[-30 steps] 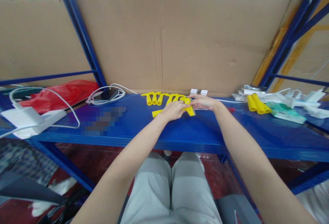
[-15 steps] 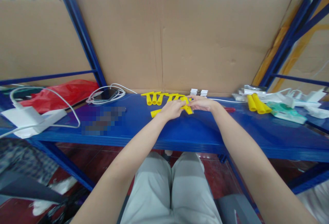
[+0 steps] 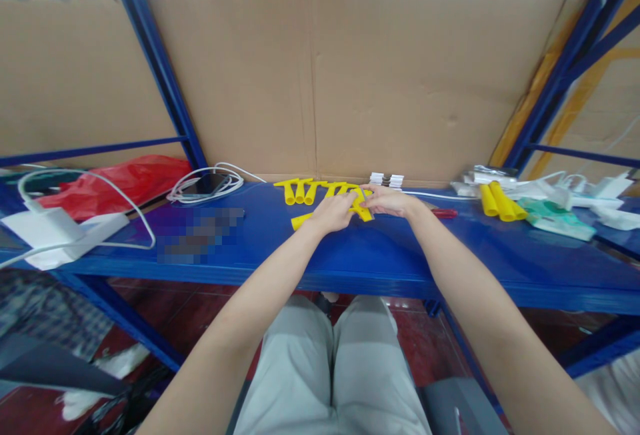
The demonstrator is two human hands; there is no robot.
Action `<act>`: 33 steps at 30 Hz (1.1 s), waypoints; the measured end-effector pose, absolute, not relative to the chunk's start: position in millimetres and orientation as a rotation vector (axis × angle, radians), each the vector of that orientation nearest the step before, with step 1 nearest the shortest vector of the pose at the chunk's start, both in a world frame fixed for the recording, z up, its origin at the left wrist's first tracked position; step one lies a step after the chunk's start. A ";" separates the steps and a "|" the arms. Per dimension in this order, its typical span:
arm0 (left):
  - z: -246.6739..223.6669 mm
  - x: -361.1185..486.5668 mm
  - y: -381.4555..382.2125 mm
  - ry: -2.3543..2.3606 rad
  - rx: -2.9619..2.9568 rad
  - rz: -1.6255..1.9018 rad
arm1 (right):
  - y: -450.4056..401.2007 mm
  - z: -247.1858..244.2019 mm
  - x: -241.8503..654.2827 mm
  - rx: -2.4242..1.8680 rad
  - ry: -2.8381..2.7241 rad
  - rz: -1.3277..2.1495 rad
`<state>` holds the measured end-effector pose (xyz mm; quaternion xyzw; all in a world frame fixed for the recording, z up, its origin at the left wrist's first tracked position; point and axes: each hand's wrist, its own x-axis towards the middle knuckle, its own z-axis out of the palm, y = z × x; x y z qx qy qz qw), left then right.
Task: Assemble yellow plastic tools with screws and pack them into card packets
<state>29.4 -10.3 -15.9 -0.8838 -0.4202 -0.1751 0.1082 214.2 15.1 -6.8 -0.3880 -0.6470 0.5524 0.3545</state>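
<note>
My left hand [image 3: 333, 214] is closed round a yellow plastic T-shaped scraper with a tubular handle. The end of that handle [image 3: 300, 222] sticks out left of my hand, and its yellow head [image 3: 363, 212] shows between both hands with a small greyish edge at its right. The fingers of my right hand [image 3: 394, 201] pinch this head from the right. Just behind my hands, several more yellow scrapers [image 3: 310, 192] lie side by side on the blue shelf top [image 3: 380, 255]; my left hand partly hides some of them.
White stacked clips [image 3: 387, 182] stand by the cardboard wall [image 3: 390, 88]. A red-handled tool [image 3: 444, 213] lies right of my right hand. Farther right are yellow tubes [image 3: 500, 203] and a green packet [image 3: 557, 218]. On the left are a coiled white cable [image 3: 233, 185], red bag [image 3: 130, 182] and white charger [image 3: 45, 228].
Both hands stay at the scraper, its head turned slightly. The right hand has shifted very slightly left, showing more of the red-handled tool.
</note>
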 end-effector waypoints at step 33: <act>-16.9 31.5 -12.6 -1.285 -2.495 -0.440 | 12.2 -4.7 204.3 -0.974 -1.604 1.371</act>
